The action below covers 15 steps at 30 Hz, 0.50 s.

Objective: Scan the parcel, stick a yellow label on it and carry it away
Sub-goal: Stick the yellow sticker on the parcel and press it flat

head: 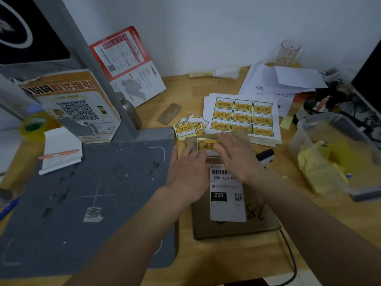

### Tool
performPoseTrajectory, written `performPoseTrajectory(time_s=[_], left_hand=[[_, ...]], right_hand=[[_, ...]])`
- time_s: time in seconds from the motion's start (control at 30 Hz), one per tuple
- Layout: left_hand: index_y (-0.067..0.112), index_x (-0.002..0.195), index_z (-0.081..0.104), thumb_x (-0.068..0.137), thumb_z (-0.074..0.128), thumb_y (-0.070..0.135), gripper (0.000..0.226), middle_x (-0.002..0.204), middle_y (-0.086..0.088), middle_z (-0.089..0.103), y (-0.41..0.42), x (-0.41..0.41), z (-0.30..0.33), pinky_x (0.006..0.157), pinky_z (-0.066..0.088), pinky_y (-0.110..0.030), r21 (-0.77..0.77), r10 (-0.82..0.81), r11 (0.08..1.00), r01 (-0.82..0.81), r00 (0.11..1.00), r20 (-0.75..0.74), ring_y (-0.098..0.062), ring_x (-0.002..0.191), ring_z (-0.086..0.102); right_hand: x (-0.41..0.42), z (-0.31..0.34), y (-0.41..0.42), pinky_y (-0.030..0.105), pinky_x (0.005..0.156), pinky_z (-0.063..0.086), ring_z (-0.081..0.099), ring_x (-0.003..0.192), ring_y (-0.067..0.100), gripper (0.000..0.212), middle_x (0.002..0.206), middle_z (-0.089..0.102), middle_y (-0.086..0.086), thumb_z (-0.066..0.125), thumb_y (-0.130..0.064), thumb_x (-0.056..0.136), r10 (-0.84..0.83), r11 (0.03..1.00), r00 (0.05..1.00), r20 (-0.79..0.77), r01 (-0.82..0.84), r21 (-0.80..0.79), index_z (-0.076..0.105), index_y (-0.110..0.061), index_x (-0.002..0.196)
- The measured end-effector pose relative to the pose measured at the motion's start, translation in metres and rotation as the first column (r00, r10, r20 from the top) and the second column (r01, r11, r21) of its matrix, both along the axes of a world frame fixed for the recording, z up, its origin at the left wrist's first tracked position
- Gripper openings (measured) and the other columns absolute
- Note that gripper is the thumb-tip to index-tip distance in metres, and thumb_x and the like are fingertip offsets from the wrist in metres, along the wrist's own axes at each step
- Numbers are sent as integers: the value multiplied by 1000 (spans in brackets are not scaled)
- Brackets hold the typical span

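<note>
A flat brown cardboard parcel [233, 228] lies on the wooden desk, right of the grey scanner base. It bears a white shipping label [226, 201] with a barcode and "220". A yellow label [207, 144] sits on the parcel's far end. My left hand [188, 174] lies flat on the parcel, its fingers spread just below the yellow label. My right hand [237, 155] also lies flat, with its fingertips over the yellow label's right part. Neither hand holds anything.
A sheet of yellow labels [243, 115] and loose cut labels [185, 129] lie beyond the parcel. The grey scanner base [86, 203] with its post fills the left. A clear bin of yellow scraps [329, 159] stands at the right. A black handheld scanner [265, 155] lies beside the parcel.
</note>
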<state>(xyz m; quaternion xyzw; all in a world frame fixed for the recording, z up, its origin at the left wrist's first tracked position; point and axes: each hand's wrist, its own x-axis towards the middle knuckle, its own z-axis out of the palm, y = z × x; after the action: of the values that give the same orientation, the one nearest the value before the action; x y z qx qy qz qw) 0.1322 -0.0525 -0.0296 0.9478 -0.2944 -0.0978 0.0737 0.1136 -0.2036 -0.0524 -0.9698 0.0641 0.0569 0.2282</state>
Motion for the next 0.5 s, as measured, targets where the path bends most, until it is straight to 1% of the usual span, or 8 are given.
performPoseTrajectory(time_s=[0.07, 0.13, 0.17, 0.23, 0.33, 0.4, 0.47, 0.5], left_hand=[[25, 152, 11, 102, 22, 40, 54, 162, 6, 13, -7, 11, -7, 119, -6, -55, 65, -60, 996, 62, 998, -32, -20, 150, -3], [27, 152, -5, 99, 14, 52, 62, 162, 9, -8, -10, 21, -19, 117, -9, -57, 151, -63, 986, 75, 995, -83, -21, 147, -18], [27, 151, -9, 96, 11, 58, 66, 161, 9, -14, -10, 24, -26, 117, -10, -58, 174, -39, 983, 53, 996, -83, -21, 146, -21], [25, 150, -14, 92, 8, 64, 73, 160, 7, -20, -11, 28, -34, 117, -9, -58, 200, 13, 980, -1, 998, -61, -22, 146, -22], [18, 150, -16, 89, 7, 68, 82, 160, 1, -22, -14, 29, -36, 117, -7, -58, 236, 93, 968, -80, 995, -45, -23, 146, -22], [14, 149, -16, 86, 9, 72, 89, 159, -2, -22, -13, 26, -36, 117, -6, -56, 203, 155, 969, -144, 987, -40, -23, 146, -22], [12, 149, -16, 85, 18, 74, 96, 160, -4, -21, -8, 16, -39, 119, -4, -49, 91, 230, 970, -224, 970, -73, -22, 147, -20], [13, 150, -15, 85, 26, 73, 98, 160, -3, -19, -4, 10, -40, 119, -3, -44, -13, 268, 963, -271, 956, -119, -20, 147, -18]], right_hand=[[-12, -8, 1, 30, 111, -9, -1, 147, 14, 58, 160, 7, -3, 7, -50, 96, 31, 990, 999, 7, -30, -135, 15, -25, 149], [-21, -19, 1, 36, 114, -11, -9, 146, 15, 80, 158, -5, -3, -18, -60, 83, 53, 967, 999, -5, -53, -250, 6, -21, 149], [-23, -24, -2, 38, 116, -10, -12, 145, 16, 92, 156, -10, -1, -28, -63, 74, 47, 957, 999, -23, -52, -287, 1, -18, 149], [-22, -31, -5, 41, 118, -6, -11, 145, 20, 99, 157, -9, 3, -33, -65, 69, 20, 944, 999, -28, -28, -329, -2, -13, 148], [-22, -35, -2, 43, 117, -5, -6, 146, 24, 95, 159, -1, 9, -27, -63, 76, 21, 927, 1000, -14, -25, -373, 1, -9, 148], [-24, -34, -1, 44, 118, -3, -5, 147, 22, 83, 160, 0, 8, -14, -62, 85, -6, 952, 1000, 25, 14, -307, 4, -12, 149], [-29, -24, -4, 44, 119, 10, 6, 147, 21, 61, 159, 11, 5, 19, -48, 96, -187, 980, 977, 101, 192, -49, 17, -16, 148], [-33, -20, -7, 42, 116, 22, 19, 144, 23, 53, 155, 25, 5, 33, -38, 97, -316, 946, 938, 146, 300, 121, 27, -15, 144]])
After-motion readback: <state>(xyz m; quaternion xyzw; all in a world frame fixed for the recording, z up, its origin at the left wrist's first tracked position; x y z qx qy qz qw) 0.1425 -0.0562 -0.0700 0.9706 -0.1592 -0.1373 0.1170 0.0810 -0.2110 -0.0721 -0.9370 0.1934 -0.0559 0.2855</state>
